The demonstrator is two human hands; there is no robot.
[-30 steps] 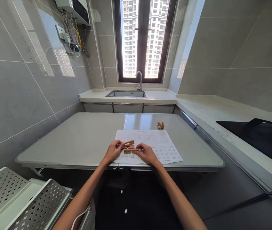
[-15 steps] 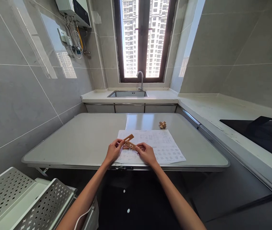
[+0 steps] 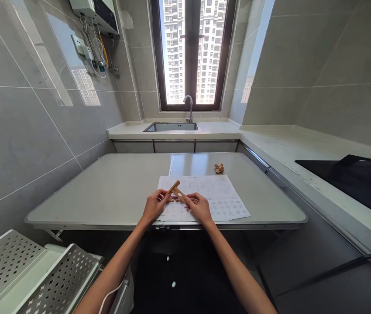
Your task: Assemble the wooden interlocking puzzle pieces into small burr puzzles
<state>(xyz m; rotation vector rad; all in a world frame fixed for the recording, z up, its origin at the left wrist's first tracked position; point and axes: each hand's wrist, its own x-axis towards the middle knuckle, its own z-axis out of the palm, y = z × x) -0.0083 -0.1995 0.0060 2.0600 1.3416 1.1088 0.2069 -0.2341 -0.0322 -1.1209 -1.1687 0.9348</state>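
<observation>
Wood pieces between both hands, over printed sheet.

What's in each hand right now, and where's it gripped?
The left hand holds a wooden piece by its near left end; the right hand holds a second wooden piece by its near right end.

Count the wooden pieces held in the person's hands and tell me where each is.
2: one wooden piece is in the left hand, and a second piece is in the right hand, above the printed sheet. The hands may hide more.
</observation>
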